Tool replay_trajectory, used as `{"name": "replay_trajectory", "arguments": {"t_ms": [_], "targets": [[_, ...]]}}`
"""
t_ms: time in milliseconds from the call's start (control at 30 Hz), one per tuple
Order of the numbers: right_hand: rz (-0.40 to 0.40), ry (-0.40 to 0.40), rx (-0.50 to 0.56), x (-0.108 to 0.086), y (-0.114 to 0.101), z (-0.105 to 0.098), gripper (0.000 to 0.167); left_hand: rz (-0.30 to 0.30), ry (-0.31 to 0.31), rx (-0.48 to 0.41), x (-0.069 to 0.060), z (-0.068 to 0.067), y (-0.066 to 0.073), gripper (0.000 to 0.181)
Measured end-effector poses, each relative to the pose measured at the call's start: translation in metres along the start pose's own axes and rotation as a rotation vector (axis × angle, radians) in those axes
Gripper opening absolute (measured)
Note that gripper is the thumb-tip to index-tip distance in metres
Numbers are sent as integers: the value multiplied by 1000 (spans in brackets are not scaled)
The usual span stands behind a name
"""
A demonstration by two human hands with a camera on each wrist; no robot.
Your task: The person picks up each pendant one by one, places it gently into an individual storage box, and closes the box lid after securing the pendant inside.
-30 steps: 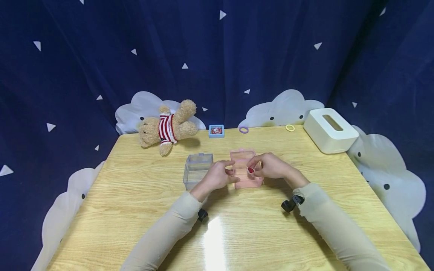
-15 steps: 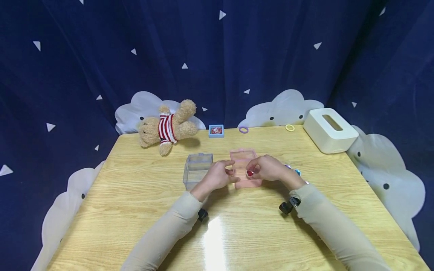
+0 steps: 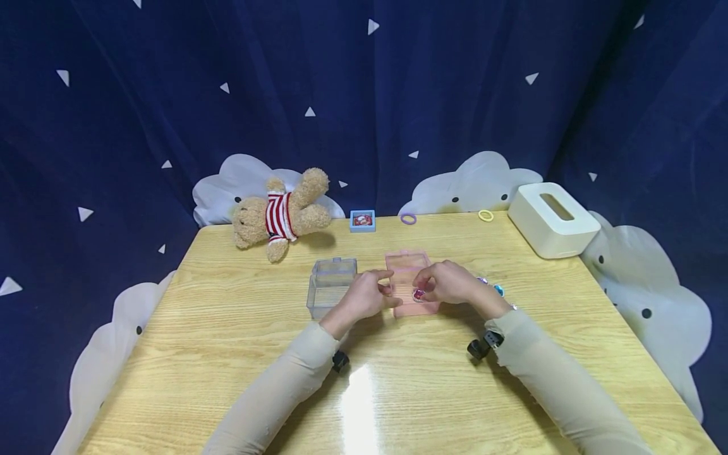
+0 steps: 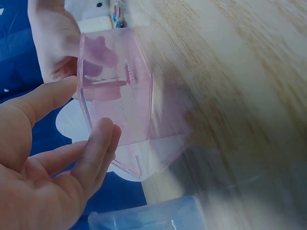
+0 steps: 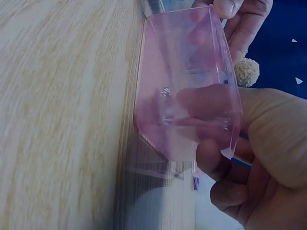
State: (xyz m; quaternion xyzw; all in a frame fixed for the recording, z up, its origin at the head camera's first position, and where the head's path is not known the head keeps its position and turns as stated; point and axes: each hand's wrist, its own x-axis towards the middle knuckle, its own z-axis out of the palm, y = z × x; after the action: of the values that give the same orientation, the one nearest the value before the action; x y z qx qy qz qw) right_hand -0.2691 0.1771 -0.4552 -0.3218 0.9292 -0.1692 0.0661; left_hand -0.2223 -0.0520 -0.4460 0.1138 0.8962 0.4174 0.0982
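Between the fingers of the left hand point(image 3: 368, 294) and the right hand point(image 3: 450, 282), in the head view, a clear pink box point(image 3: 417, 309) is seen upright, its mouth upward and its lid point(image 3: 406, 259) tipped back beyond the fingers; a red gem point(image 3: 418, 295) is seen inside, at the right fingertips, red face apparently upward, its long axis too small to make out. Outside the left fingers, a grey box point(image 3: 321, 311) is set. In the left wrist view, the pink box is touched along its outer wall by extended, unclenched left fingers; thin, stiff, perhaps brittle plastic is suggested, best steadied low on opposite walls. In the right wrist view, the right fingers are dipped inside, beside the gem's beaded-looking edge; whether it is pinched or released cannot be told. Light, hard and slippery handling is expected, with the edge best taken.
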Motion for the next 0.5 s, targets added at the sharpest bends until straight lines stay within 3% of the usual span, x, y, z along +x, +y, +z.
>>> {"name": "replay_trajectory", "arguments": {"t_ms": [100,267,500], "targets": [[-18,15,69,-2,2,-1,23,-1,-1,5,0,0,0,74],[18,37,204,-6,7,-10,24,-11,-4,8,0,0,0,74],[78,120,243,-17,21,-31,25,-20,-5,9,0,0,0,75]]}}
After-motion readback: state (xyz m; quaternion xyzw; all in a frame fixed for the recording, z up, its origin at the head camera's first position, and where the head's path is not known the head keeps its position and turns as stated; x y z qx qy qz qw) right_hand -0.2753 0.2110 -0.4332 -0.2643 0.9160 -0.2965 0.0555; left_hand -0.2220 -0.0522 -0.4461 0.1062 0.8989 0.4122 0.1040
